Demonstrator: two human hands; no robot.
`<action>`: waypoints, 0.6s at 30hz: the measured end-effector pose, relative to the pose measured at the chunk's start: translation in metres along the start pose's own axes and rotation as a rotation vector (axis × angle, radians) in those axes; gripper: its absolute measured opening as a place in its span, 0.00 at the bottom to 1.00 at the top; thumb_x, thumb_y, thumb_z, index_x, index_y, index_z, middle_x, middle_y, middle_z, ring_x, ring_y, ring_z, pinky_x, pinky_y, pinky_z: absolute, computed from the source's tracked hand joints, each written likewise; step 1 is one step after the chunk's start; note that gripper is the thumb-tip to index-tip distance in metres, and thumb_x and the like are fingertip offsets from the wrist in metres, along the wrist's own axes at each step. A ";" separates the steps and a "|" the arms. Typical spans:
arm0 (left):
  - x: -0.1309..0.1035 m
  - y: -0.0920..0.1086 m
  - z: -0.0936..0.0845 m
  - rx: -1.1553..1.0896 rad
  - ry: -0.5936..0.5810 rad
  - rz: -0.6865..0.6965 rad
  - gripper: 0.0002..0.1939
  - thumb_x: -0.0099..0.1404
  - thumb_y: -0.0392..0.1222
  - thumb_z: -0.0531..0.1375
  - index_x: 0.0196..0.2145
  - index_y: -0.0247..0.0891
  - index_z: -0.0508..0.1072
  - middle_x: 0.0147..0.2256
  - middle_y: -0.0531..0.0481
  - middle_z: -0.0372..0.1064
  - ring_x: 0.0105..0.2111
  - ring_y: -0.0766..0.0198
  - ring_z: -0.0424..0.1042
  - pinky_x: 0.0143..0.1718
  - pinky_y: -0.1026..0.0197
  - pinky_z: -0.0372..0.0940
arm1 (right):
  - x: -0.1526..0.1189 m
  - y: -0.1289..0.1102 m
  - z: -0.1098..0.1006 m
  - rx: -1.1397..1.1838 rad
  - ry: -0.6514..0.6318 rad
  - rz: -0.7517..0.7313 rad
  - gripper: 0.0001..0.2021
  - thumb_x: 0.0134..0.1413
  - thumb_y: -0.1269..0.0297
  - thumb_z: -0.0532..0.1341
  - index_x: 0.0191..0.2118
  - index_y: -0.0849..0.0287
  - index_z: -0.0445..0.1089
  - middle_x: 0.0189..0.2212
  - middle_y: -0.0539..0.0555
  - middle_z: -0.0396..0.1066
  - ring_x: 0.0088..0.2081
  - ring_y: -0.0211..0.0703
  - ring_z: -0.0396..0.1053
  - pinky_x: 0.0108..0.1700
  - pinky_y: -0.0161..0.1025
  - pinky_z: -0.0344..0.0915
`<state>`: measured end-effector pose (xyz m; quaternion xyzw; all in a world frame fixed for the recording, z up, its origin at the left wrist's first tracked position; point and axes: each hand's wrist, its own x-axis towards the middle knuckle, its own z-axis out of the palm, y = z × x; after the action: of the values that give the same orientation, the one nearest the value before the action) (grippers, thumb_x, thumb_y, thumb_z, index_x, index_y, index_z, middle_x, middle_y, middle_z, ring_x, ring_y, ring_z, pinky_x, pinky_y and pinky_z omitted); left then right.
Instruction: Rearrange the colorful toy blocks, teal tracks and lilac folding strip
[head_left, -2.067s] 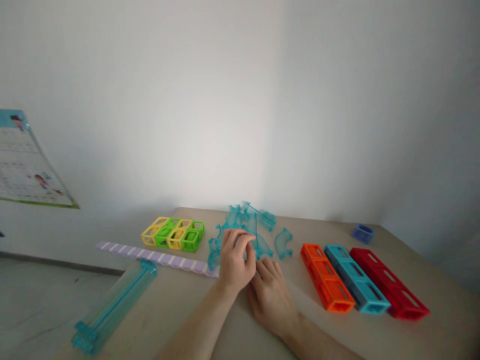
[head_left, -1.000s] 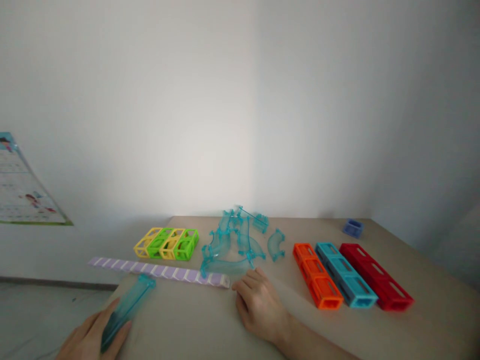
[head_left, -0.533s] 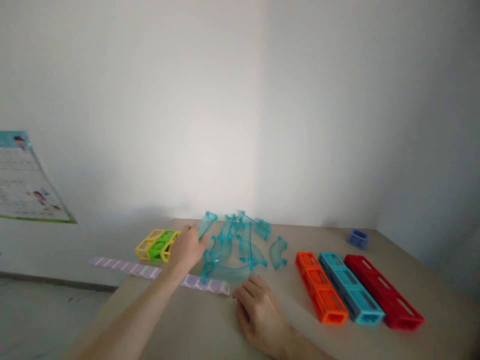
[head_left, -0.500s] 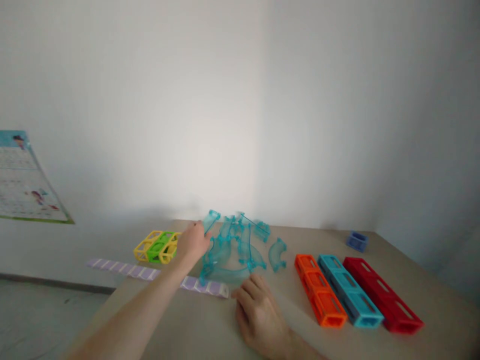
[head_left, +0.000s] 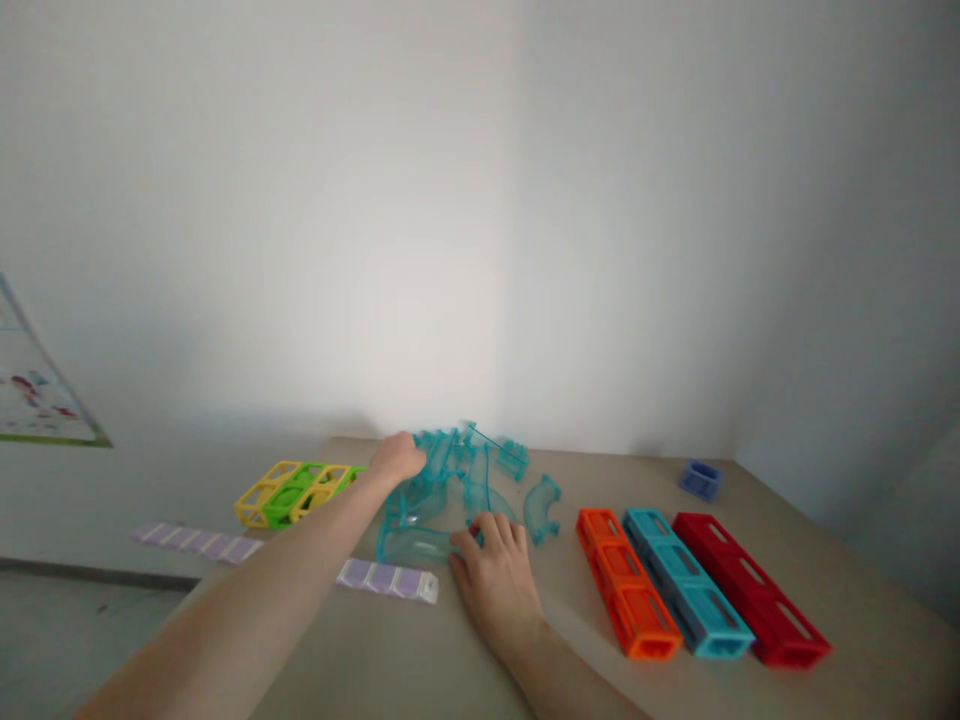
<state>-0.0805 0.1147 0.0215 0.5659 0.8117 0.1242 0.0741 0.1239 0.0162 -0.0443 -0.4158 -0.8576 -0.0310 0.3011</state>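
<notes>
Several clear teal track pieces (head_left: 478, 480) lie in a loose pile near the wall. My left hand (head_left: 400, 458) reaches over the far left of the pile, its fingers closed at a teal piece and partly hidden by the back of the hand. Nearer to me, my right hand (head_left: 491, 565) has its fingers curled round the right end of a long teal piece (head_left: 416, 545) at the front of the pile. A curved teal piece (head_left: 541, 508) lies apart on the right.
Orange (head_left: 626, 585), light blue (head_left: 686, 585) and red (head_left: 750, 590) block rows stand at the right. Behind them is a small blue block (head_left: 701, 480). Yellow and green frames (head_left: 292, 493) and a purple strip (head_left: 386, 580) lie left.
My left hand has lowered the teal piece it held up onto the far side of the pile. My right hand has moved forward onto the front piece. The view has shifted slightly right.
</notes>
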 end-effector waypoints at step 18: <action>-0.115 -0.145 0.017 -0.116 0.863 0.184 0.10 0.60 0.37 0.52 0.33 0.41 0.74 0.34 0.46 0.71 0.41 0.54 0.69 0.48 0.53 0.63 | -0.006 -0.032 -0.006 0.131 -0.125 -0.347 0.05 0.57 0.64 0.63 0.39 0.56 0.69 0.34 0.52 0.72 0.39 0.46 0.64 0.43 0.43 0.55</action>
<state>-0.1671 -0.0386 -0.0381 0.5270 0.7063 0.4003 -0.2513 0.1064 -0.0107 -0.0370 -0.2425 -0.9336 -0.0008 0.2636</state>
